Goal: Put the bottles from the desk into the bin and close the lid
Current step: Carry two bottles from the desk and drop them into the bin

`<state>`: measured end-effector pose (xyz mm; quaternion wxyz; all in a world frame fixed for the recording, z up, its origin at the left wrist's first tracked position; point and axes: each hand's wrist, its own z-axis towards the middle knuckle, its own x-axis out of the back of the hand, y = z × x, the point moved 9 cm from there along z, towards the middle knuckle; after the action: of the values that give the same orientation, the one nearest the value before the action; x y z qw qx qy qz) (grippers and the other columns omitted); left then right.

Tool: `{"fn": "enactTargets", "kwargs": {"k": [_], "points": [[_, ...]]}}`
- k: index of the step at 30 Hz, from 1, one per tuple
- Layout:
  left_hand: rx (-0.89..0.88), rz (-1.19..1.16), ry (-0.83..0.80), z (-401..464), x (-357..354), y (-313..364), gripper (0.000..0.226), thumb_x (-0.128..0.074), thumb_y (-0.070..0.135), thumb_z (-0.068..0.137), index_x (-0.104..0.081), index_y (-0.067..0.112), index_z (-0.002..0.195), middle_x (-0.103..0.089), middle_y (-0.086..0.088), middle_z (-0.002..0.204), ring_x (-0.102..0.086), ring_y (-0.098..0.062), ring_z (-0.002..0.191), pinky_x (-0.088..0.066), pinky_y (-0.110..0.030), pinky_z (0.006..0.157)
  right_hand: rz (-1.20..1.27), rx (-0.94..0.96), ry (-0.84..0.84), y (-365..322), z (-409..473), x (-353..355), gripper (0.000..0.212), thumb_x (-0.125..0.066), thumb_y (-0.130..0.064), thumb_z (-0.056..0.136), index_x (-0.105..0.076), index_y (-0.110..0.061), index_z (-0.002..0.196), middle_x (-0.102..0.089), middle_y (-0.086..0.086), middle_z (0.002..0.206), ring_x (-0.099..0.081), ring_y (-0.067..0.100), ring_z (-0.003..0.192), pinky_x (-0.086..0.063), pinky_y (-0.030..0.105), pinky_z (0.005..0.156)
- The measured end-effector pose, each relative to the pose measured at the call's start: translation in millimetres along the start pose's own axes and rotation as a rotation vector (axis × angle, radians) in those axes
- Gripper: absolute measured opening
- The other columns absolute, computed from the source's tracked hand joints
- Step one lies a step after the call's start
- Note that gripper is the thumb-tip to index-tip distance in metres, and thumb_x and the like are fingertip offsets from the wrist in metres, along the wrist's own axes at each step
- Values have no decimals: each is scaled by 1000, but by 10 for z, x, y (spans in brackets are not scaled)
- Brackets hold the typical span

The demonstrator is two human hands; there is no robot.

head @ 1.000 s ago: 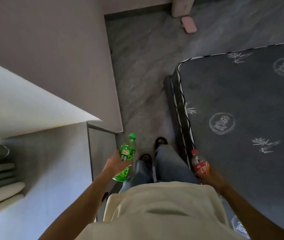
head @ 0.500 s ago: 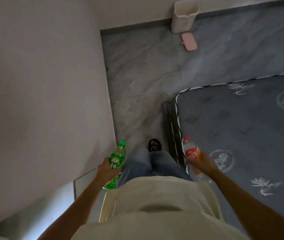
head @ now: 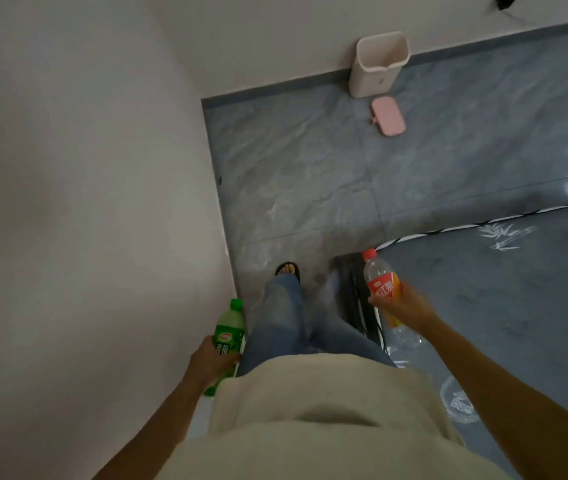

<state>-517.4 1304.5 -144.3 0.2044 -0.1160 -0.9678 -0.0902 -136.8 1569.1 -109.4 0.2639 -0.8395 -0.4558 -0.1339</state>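
My left hand (head: 210, 362) grips a green bottle (head: 228, 336) by its lower body, cap pointing forward, close to the wall on the left. In my right hand (head: 401, 305) is a clear bottle with a red label and red cap (head: 379, 278), held over the mattress corner. A white open-topped bin (head: 378, 65) stands far ahead against the back wall. Its pink lid (head: 388, 116) lies flat on the floor just in front of it, apart from the bin.
A dark grey mattress (head: 504, 292) with white piping fills the right side. A pale wall (head: 85, 202) runs along the left. Between them a strip of grey tiled floor (head: 296, 181) leads to the bin. My feet in dark sandals (head: 287, 270) stand on it.
The view has moved forward: the desk and shelf at the left are gone, the bin and lid are nearer and fully in view. Both hands still hold their bottles.
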Motion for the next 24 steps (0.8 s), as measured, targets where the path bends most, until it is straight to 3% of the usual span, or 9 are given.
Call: {"fn": "enactTargets", "kwargs": {"k": [6,10,14,16,18,21,24], "points": [[-208,87,-43,389,771,1656,54,-84,33,72,-59,19,118,-70,-8,109,-68,-29,99,-53,-34,80,37,-149,66,-38,57,219,68,-81,-47,78,-57,-10,130,-68,17,120,-66,35,106,-52,45,94],[-331,102,-37,578,1084,2811,34,-82,35,68,-58,35,92,-67,2,95,-67,-23,94,-45,-27,68,112,-283,63,158,109,350,61,-85,-42,75,-62,-9,121,-71,18,110,-65,31,94,-48,36,80],[-400,127,-48,751,1214,3763,57,-82,39,65,-56,28,114,-62,12,89,-59,-5,78,-43,-24,63,163,-358,46,248,336,523,43,-84,-40,76,-71,-12,105,-74,15,97,-69,27,84,-55,42,83],[-408,151,-53,845,1239,4125,58,-83,38,67,-52,28,116,-58,16,87,-55,-1,75,-43,-24,62,231,-380,56,192,545,687,34,-84,-34,78,-73,-11,100,-74,14,91,-66,22,76,-56,47,85],[-386,188,-58,939,1256,4368,56,-83,36,69,-55,26,117,-61,12,89,-60,-8,80,-45,-26,65,275,-395,64,93,763,887,33,-84,-34,78,-72,-12,98,-74,16,94,-69,28,84,-57,50,88],[-336,258,-51,1080,1327,4546,42,-85,33,72,-62,32,108,-68,5,97,-68,-26,101,-49,-28,73,301,-352,68,-249,1084,1271,31,-85,-35,77,-72,-12,92,-75,18,92,-71,31,84,-56,46,82],[-276,279,-47,1238,1429,4657,54,-87,33,75,-64,19,122,-72,-10,114,-68,-32,108,-53,-37,91,297,-254,78,-750,1498,1834,29,-84,-32,79,-69,-13,94,-73,20,96,-69,34,88,-54,44,81]]}}
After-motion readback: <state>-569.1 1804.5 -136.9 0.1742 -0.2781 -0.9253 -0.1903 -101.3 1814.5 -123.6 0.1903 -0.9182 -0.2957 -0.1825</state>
